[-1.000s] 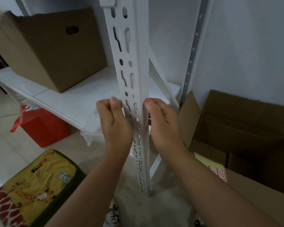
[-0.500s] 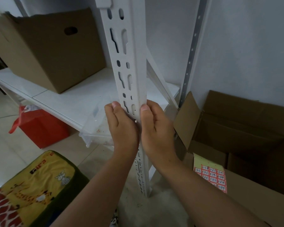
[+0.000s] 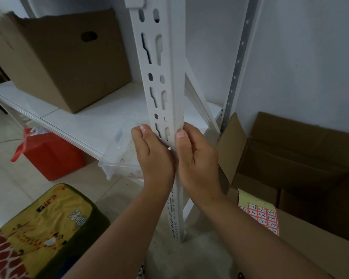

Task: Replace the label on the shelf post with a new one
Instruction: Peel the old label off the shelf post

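Left hand (image 3: 152, 156) and right hand (image 3: 197, 158), fingers curled, clasp the upright shelf post (image 3: 165, 81) from either side at equal height. No label shows on it (possibly hidden beneath them); the label sheet (image 3: 259, 213) lies lower right, nearer the right hand.

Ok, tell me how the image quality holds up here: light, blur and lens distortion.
Head view: dim, flat indoor light, no hard shadows or glare. The shelf post and both hands, left and right, are sharp. Wide-angle bending shows in the leaning rear upright. The top-left corner smears. Writing on the label sheet is barely legible.
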{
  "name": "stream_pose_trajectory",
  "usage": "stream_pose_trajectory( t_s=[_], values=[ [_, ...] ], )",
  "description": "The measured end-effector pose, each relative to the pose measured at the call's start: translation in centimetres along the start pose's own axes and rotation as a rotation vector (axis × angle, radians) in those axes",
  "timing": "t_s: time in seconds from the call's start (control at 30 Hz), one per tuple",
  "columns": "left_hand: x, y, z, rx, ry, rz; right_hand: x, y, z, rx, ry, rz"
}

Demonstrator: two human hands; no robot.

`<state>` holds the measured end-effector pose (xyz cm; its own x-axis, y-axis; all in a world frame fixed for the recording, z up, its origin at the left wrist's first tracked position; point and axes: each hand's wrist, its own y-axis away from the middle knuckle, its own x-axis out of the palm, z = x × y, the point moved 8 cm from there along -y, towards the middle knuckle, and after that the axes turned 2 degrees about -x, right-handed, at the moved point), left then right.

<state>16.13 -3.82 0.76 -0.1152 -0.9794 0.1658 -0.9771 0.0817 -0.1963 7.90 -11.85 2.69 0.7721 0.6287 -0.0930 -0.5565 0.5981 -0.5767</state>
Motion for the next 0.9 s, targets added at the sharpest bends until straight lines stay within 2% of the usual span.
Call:
stream_pose_trajectory(
  t_s=[0.13,0.23,0.3,0.37,0.43,0.5,0.7,0.9],
  values=[
    [0.0,-0.1,0.2,-0.007,-0.013,-0.009,0.1,0.0,-0.3,0.123,-0.192,0.062],
    [-0.1,-0.2,0.3,-0.016,-0.024,-0.002,0.4,0.6,-0.6,0.157,-0.166,0.077],
    [-0.2,-0.1,0.1,-0.013,-0.038,0.01,-0.6,0.9,0.0,0.063,0.008,-0.037],
    [-0.3,-0.1,0.0,-0.005,-0.064,0.009,-1.7,0.9,1.8,-0.16,0.203,-0.153],
    [-0.4,-0.2,0.1,-0.001,-0.071,0.001,-2.0,0.9,3.1,-0.327,0.305,-0.177],
    [-0.4,-0.2,0.2,-0.004,-0.06,-0.004,-2.2,0.7,3.9,-0.418,0.371,-0.177],
    [-0.1,-0.1,0.3,-0.007,-0.017,-0.005,-2.4,0.7,4.6,-0.515,0.44,-0.185],
    [-0.1,-0.2,0.5,-0.008,-0.001,-0.003,-2.2,1.0,4.2,-0.516,0.44,-0.144]
  ],
)
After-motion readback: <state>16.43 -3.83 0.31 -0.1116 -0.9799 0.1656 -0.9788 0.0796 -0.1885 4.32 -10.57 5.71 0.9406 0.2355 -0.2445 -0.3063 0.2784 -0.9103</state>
